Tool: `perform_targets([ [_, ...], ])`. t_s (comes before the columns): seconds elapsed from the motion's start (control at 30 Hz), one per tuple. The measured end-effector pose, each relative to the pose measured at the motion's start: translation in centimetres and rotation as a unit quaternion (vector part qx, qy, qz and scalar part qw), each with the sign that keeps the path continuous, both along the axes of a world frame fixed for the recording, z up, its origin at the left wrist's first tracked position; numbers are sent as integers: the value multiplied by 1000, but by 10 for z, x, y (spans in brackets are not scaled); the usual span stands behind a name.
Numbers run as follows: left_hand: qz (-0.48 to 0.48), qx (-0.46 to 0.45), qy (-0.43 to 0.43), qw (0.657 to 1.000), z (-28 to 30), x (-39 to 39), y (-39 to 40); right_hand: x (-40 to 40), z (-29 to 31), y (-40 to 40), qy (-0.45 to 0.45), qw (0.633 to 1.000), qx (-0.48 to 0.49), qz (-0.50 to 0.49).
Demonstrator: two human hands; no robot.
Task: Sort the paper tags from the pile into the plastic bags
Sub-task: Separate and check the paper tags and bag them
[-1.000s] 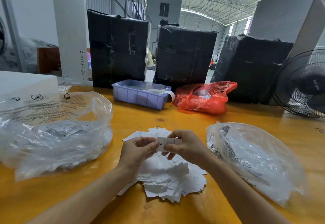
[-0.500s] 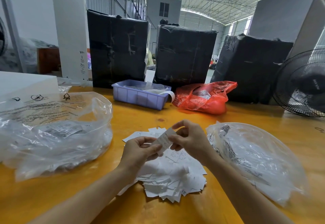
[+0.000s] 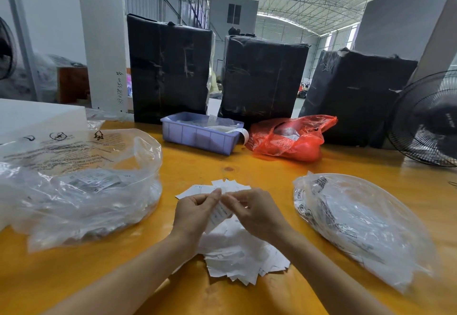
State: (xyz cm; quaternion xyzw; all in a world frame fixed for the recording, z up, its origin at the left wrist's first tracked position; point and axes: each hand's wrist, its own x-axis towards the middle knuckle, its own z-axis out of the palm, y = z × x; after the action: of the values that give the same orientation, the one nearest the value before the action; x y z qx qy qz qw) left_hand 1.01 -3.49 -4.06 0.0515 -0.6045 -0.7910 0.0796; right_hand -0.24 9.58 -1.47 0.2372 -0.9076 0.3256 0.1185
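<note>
Your left hand (image 3: 197, 212) and right hand (image 3: 254, 212) pinch 1 tag (image 3: 218, 213), now turned upright over pile (image 3: 237, 253); bag choice pending.

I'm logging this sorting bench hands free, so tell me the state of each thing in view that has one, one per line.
Left hand: pinching the held tag.
Right hand: pinching the same tag.
Held tag: lifted above the pile, tilted.
Tag pile: loose heap on the table.
Left clear bag: mouth open, partly filled.
Right clear bag: lying flat, holding tags.
Red bag: crumpled, open.
Blue bin: uncovered, upright.
Fan: whether it is spinning, cannot tell.
</note>
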Motion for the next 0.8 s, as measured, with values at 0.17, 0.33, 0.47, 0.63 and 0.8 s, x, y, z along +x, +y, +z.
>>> perform_targets([
  [0.17, 2, 58, -29, 998, 3, 0, 0, 0, 0, 0, -51, 994, -100, -6],
  [0.33, -91, 24, -52, 994, 12, -1, -4, -5, 6, 12, -179, 938, -294, -31],
  [0.47, -153, -20, -84, 984, 20, -3, -14, -8, 9, 19, -238, 905, -350, -44],
  [0.63, -147, -72, -85, 983, 32, -8, -26, -10, 14, 22, -221, 902, -366, -52],
  [0.8, -162, -189, -52, 967, 49, -5, -39, -5, 30, 29, -179, 936, -301, -31],
])
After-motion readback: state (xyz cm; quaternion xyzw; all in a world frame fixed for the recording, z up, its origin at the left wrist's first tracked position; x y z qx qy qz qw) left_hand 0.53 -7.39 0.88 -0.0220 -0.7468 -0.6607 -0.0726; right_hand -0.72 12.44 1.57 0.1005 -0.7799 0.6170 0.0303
